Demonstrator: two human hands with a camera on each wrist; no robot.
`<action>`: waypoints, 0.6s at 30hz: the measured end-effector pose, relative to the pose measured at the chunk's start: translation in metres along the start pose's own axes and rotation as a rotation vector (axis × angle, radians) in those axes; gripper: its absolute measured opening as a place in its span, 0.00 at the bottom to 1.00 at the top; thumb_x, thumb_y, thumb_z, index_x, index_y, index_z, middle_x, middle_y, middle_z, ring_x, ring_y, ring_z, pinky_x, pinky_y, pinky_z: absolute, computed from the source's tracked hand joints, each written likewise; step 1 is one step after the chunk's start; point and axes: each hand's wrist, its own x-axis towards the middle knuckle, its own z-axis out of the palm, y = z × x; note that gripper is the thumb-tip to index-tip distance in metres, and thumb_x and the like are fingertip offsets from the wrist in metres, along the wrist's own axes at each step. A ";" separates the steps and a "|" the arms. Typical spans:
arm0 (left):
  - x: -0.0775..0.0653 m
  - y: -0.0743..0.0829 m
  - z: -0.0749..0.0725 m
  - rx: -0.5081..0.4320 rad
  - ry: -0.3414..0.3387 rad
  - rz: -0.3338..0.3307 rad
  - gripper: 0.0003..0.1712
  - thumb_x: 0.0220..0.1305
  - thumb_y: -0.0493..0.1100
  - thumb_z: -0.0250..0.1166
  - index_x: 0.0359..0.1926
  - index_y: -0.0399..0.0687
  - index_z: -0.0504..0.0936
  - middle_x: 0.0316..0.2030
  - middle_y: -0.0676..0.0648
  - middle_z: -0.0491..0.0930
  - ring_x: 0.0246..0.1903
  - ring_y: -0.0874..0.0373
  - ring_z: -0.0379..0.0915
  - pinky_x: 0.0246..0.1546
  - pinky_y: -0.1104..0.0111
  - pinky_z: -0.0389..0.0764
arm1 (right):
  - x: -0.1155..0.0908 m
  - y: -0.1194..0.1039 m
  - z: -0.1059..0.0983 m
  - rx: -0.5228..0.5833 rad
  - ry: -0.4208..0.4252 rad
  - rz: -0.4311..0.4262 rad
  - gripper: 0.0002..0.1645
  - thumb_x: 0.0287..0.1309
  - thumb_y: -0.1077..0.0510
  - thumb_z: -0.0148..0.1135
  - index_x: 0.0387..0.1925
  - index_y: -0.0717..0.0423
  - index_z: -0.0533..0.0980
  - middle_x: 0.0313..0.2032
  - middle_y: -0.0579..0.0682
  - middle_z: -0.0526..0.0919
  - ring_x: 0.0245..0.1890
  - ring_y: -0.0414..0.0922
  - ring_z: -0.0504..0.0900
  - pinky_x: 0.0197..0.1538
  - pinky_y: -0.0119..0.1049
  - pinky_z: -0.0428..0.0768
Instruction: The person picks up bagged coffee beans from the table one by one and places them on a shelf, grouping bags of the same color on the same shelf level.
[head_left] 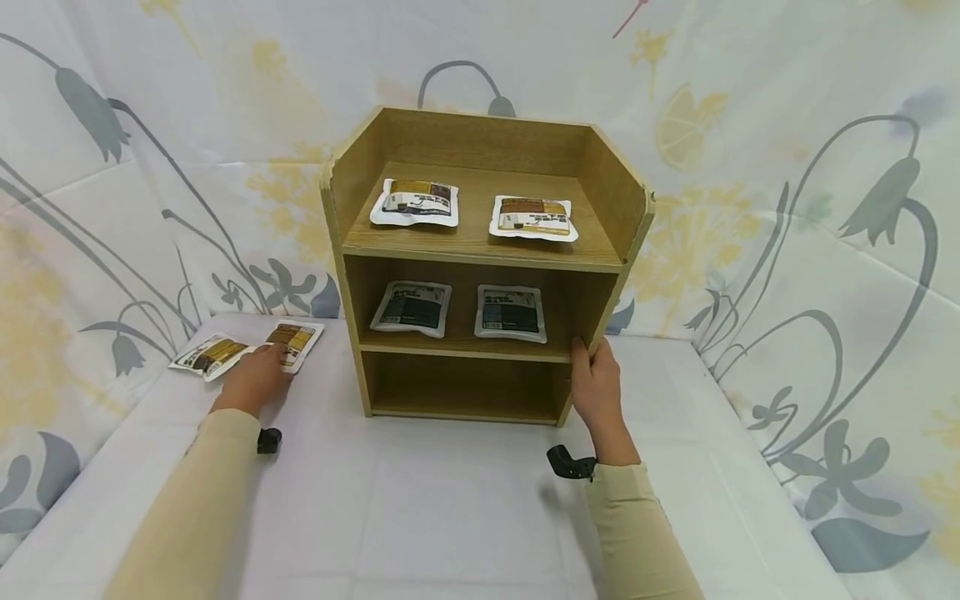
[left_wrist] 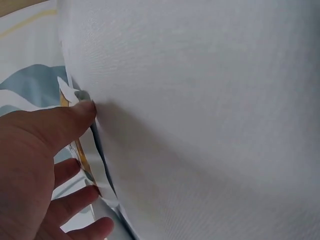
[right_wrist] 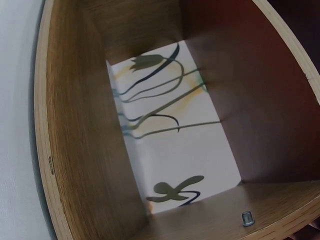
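On the table at the left lie two white pouches with yellow-brown labels, a left pouch (head_left: 213, 356) and a right pouch (head_left: 298, 340). My left hand (head_left: 258, 379) reaches over the near edge of the right pouch. The left wrist view has the thumb (left_wrist: 82, 112) at a pouch's edge, with the other fingers spread apart along it. My right hand (head_left: 597, 387) grips the right side panel of a wooden shelf unit (head_left: 480, 262), thumb on the inner face at the middle board's height. That hand is outside the right wrist view, which looks into the bottom compartment (right_wrist: 85, 125).
Two brown-label pouches, one left (head_left: 416, 202) and one right (head_left: 532, 218), lie on the top board. Two dark-label pouches, one left (head_left: 412, 307) and one right (head_left: 511, 313), lie on the middle board. A flowered cloth (head_left: 750, 167) hangs behind the white table (head_left: 450, 500).
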 end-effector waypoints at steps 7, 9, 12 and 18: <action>0.001 0.008 -0.001 0.051 0.000 0.001 0.34 0.63 0.48 0.63 0.64 0.32 0.67 0.60 0.24 0.66 0.56 0.23 0.62 0.52 0.33 0.67 | 0.000 0.000 -0.001 0.003 -0.010 0.000 0.32 0.72 0.42 0.39 0.64 0.61 0.64 0.57 0.64 0.74 0.55 0.59 0.76 0.55 0.58 0.76; 0.001 0.008 -0.001 0.062 0.002 0.011 0.34 0.63 0.48 0.64 0.64 0.33 0.69 0.59 0.24 0.66 0.56 0.24 0.62 0.52 0.33 0.67 | 0.000 -0.001 -0.002 0.001 -0.008 0.001 0.32 0.72 0.41 0.39 0.64 0.60 0.64 0.57 0.64 0.75 0.55 0.59 0.76 0.55 0.58 0.76; 0.004 0.006 0.000 0.051 0.005 0.016 0.34 0.63 0.48 0.65 0.64 0.34 0.69 0.60 0.25 0.64 0.57 0.24 0.60 0.54 0.32 0.65 | 0.000 -0.002 -0.002 -0.001 -0.003 0.000 0.32 0.72 0.42 0.39 0.63 0.61 0.64 0.56 0.64 0.75 0.55 0.59 0.76 0.55 0.58 0.76; 0.008 -0.001 0.004 -0.008 -0.051 0.007 0.36 0.66 0.51 0.62 0.68 0.37 0.62 0.64 0.21 0.57 0.61 0.21 0.54 0.58 0.33 0.64 | -0.001 -0.004 -0.002 0.000 -0.004 0.002 0.32 0.72 0.42 0.39 0.62 0.62 0.65 0.56 0.65 0.75 0.54 0.59 0.76 0.54 0.57 0.76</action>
